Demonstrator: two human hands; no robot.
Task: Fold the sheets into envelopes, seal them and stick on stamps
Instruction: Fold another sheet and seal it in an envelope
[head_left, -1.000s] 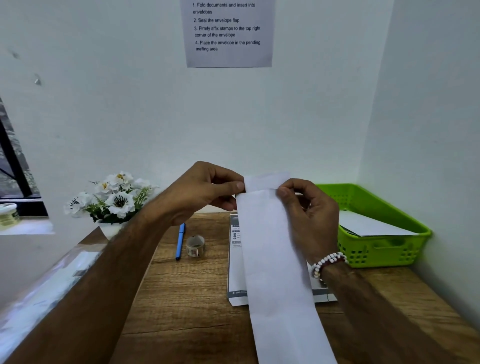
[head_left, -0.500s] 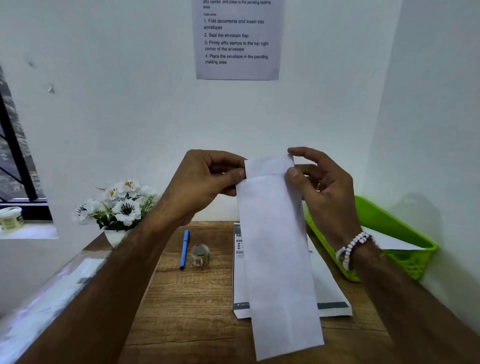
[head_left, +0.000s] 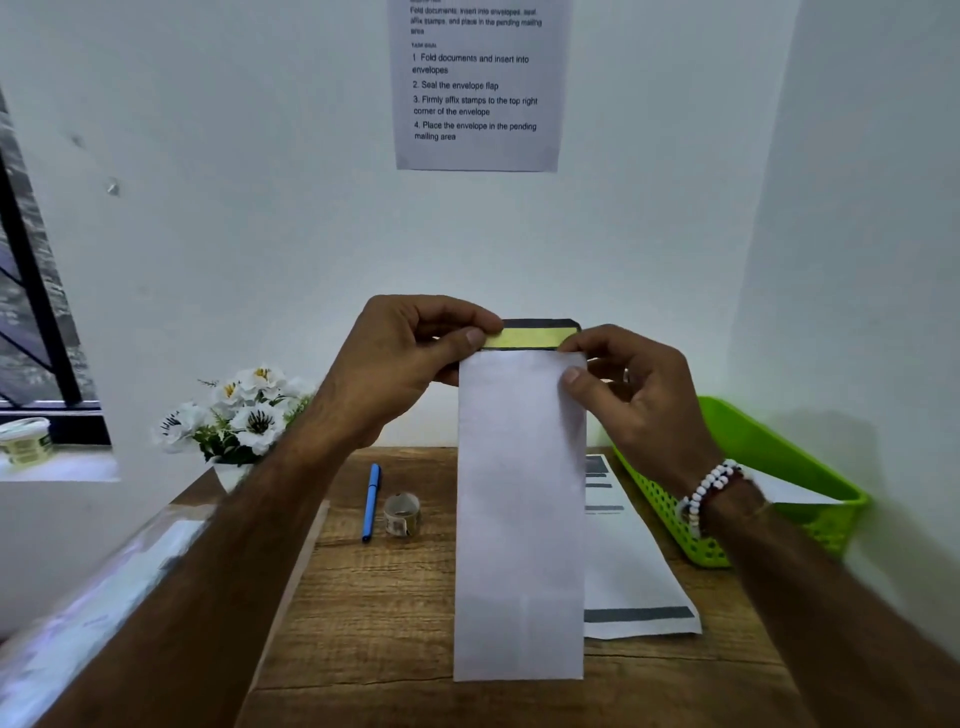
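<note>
Evidently at the sealing step, judging by the raised flap (head_left: 540, 332) and its bare yellow sticky strip. Next, probably: fold that flap down squarely and press it flat along its whole width. Nearest, holding the white envelope (head_left: 519, 519) upright in the air above the desk (head_left: 374, 613). Higher up, pinching its top: left hand (head_left: 410, 358) on the strip's left end, right hand (head_left: 639, 395) on the upper right edge, close together yet not touching. Beyond, lying on the desk: printed sheet (head_left: 634, 571), pen (head_left: 371, 501), small roll (head_left: 402, 513), green basket (head_left: 779, 457).
</note>
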